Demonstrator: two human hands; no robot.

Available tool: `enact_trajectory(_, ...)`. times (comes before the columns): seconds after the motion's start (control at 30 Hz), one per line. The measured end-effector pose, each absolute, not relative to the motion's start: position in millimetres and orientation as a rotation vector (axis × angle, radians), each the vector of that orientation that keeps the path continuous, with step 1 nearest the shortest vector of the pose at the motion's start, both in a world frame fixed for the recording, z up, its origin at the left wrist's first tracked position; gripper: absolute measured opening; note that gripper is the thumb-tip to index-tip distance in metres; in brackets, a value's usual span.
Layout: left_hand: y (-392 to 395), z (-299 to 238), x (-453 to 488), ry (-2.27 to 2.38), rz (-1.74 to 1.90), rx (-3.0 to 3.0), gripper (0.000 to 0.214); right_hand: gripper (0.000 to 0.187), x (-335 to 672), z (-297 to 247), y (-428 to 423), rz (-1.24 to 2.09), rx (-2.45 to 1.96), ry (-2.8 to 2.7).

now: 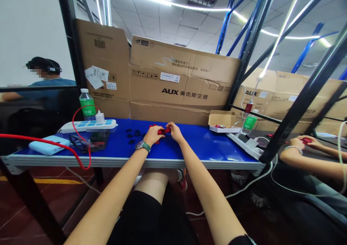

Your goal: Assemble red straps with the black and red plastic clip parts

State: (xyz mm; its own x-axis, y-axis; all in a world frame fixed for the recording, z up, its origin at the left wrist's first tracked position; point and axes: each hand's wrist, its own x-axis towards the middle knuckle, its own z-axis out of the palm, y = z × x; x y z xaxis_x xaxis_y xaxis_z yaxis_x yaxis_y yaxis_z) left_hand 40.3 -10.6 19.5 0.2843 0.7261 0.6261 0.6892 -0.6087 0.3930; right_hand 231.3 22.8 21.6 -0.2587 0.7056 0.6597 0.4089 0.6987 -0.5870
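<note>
Red plastic piece small, angular; left hand, right hand pinching it between them; blue tabletop beneath.

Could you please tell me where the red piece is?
In the head view, the red piece sits between the left hand and right hand, right of small black pieces.

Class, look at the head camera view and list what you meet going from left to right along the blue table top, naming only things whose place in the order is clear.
Light-blue power bank → small black pieces → left hand → red piece → right hand → open cardboard box
</note>
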Motion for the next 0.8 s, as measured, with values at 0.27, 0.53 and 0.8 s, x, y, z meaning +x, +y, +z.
enact_trajectory(0.27, -17.6, 24.3, 39.8, 1.460, 1.224, 2.488, 0.033, 0.011, 225.8, 25.1, 14.1, 0.150, -1.145, -2.028)
enact_trajectory(0.53, -26.4, 31.3, 47.1, 1.429, 1.329, 2.469, 0.030, 0.013, 224.4, 28.9, 22.6, 0.418, -1.118, -1.758)
enact_trajectory(0.8, -32.1, 34.7, 49.7, 1.507, 1.417, 2.351, 0.031, 0.019, 223.4, 31.7, 20.5, 0.888, -0.991, -1.272)
